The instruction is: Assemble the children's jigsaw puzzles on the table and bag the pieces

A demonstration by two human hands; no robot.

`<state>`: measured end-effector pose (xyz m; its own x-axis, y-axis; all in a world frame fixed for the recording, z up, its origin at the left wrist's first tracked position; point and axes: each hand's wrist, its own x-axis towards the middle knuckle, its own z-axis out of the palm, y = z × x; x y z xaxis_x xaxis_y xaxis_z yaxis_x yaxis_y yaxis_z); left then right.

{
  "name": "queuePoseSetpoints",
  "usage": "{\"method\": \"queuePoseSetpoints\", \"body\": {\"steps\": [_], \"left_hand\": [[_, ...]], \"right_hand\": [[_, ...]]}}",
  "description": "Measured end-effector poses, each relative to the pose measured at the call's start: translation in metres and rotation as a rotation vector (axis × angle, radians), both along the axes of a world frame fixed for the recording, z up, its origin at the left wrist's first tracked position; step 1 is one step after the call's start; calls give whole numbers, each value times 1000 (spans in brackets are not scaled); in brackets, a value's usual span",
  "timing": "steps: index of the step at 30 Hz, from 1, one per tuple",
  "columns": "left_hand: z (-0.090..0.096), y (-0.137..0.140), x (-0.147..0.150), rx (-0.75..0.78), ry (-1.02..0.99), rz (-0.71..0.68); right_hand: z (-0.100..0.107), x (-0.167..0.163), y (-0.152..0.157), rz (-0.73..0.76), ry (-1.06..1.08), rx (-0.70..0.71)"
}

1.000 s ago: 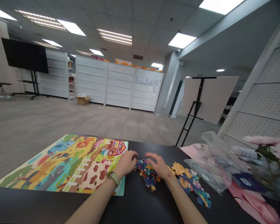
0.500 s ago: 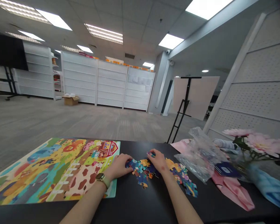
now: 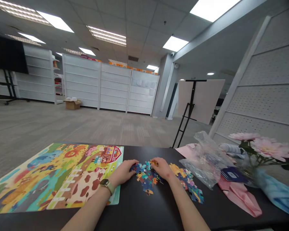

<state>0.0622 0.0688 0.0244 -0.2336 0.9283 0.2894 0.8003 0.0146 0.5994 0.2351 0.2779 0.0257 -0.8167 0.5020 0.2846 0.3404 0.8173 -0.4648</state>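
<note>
A pile of small, colourful jigsaw puzzle pieces [image 3: 146, 179] lies on the black table between my two hands. My left hand [image 3: 123, 171], with a watch on its wrist, is at the pile's left edge; its curled thumb and fingers close around blue pieces there. My right hand [image 3: 162, 167] is over the pile's right side, pinching an orange-yellow puzzle piece [image 3: 154, 163] at its fingertips. The fingers partly hide the pieces below. To the right of my right wrist, more puzzle pieces [image 3: 186, 179] spread in a band.
A bright animal-picture board [image 3: 86, 183] covers the table's left side. On the right are a crumpled clear plastic bag [image 3: 204, 160], a dark blue packet [image 3: 233, 175], pink cloth [image 3: 240, 195], blue cloth [image 3: 279, 192] and pink flowers [image 3: 267, 149]. An easel [image 3: 190, 109] stands beyond the table.
My right hand has shifted slightly left and down over the pile, and an orange-yellow piece now shows at its fingertips instead of a darker one. My left hand has barely moved.
</note>
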Motion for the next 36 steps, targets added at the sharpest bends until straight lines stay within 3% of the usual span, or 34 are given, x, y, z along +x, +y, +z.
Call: {"method": "queuePoseSetpoints", "body": {"steps": [6,10,14,16,22,25,28,33,36], "left_hand": [[0,2,-3,58,-53,36],[5,-2,-4,83,-74,24],[8,-6,2,53,-65,-77],[8,-6,5,29,-49,-120],[11,-6,6,23,-23,-123],[14,-9,0,21,-31,-122],[16,-14,-3,3,-49,-121],[16,-16,-2,-89,-67,-252],[17,-14,-8,-53,-61,-209]], "right_hand": [[2,1,10,-224,135,23],[1,-2,9,-245,176,11],[7,1,3,-244,176,27],[12,2,-6,-194,175,31],[16,-8,-55,187,71,-24],[12,-11,-61,227,18,-46],[9,-8,-45,149,3,-37],[3,-1,-13,-78,24,44],[1,-3,-11,-116,41,89]]}}
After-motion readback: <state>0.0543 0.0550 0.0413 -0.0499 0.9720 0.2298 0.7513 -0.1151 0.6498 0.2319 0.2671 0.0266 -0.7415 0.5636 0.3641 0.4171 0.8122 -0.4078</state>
